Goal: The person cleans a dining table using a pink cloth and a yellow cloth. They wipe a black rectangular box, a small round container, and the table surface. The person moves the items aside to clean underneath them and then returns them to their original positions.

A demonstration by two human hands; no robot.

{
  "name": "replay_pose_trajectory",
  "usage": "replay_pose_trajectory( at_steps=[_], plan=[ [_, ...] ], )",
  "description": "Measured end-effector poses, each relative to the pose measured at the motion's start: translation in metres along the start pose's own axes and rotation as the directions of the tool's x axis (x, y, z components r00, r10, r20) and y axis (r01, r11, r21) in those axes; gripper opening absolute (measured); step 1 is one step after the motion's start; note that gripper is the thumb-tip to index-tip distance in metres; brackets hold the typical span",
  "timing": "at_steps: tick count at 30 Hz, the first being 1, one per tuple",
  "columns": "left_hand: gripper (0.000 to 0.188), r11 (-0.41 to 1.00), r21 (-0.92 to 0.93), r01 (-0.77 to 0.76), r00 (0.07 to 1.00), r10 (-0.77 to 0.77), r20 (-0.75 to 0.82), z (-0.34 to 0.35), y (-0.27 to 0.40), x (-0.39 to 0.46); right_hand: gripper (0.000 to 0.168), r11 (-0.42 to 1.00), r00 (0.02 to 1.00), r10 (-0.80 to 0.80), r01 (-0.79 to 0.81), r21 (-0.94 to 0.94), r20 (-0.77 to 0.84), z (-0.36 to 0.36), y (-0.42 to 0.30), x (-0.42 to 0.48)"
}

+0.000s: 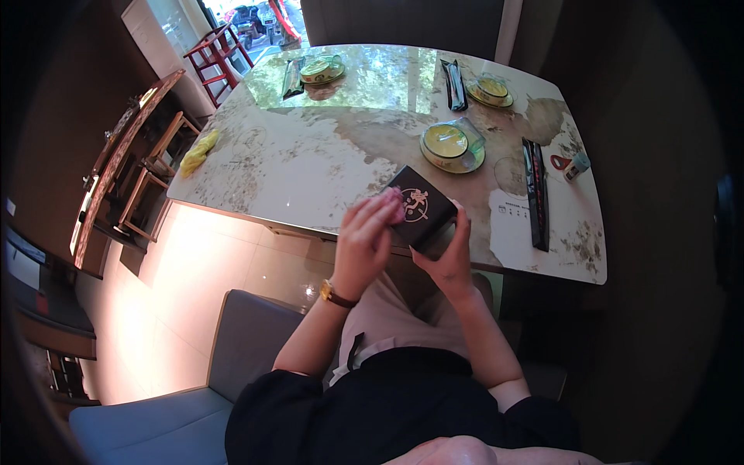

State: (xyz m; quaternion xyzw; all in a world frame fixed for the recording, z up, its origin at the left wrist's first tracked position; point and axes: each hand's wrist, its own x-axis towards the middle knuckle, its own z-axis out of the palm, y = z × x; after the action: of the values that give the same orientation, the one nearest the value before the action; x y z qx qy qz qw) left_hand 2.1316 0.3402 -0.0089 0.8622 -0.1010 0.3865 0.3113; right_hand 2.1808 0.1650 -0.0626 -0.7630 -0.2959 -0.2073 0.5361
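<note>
A black box [427,229] with a printed emblem is tilted above the near edge of the marble-patterned table [302,157]. My right hand [450,258] grips it at its right end, fingers on one side and thumb on the other. In my left hand [366,241] is a pink cloth [396,204], pressed against the left part of the box's printed face. My left fingers cover part of the cloth. Just beyond the box stands a wrapped bowl on a plate [447,145].
Two more wrapped bowl sets [321,71] [493,90] and several black utensil packets [536,195] lie on the table. A small bottle [576,167] and a red-handled opener [559,162] are at the right. A yellow cloth [199,153] rests at the left edge. Chairs [261,337] stand beside me.
</note>
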Motion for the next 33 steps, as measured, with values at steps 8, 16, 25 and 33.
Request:
replay_pose_trajectory(
  at_steps=[8,16,25,33],
  plan=[
    [0.041,0.995,0.008,0.101,0.993,-0.100,-0.069,-0.013,-0.015,0.013,0.101,0.999,0.999,-0.043,0.043,-0.024,0.004,-0.001,0.000,0.004],
    [0.046,0.982,0.030,-0.184,0.971,0.177,0.160,0.010,0.033,0.022,0.096,0.996,0.996,-0.092,0.092,-0.012,0.010,0.002,0.002,0.001],
    [0.042,0.997,0.070,0.010,1.000,-0.011,0.011,-0.003,-0.008,0.013,0.103,0.999,0.999,-0.025,0.027,-0.042,0.041,-0.002,-0.009,0.004],
    [0.043,0.990,0.005,-0.144,0.982,0.143,0.123,0.004,0.016,-0.025,0.101,1.000,1.000,-0.006,0.006,0.001,0.022,0.000,-0.001,0.002]
  ],
)
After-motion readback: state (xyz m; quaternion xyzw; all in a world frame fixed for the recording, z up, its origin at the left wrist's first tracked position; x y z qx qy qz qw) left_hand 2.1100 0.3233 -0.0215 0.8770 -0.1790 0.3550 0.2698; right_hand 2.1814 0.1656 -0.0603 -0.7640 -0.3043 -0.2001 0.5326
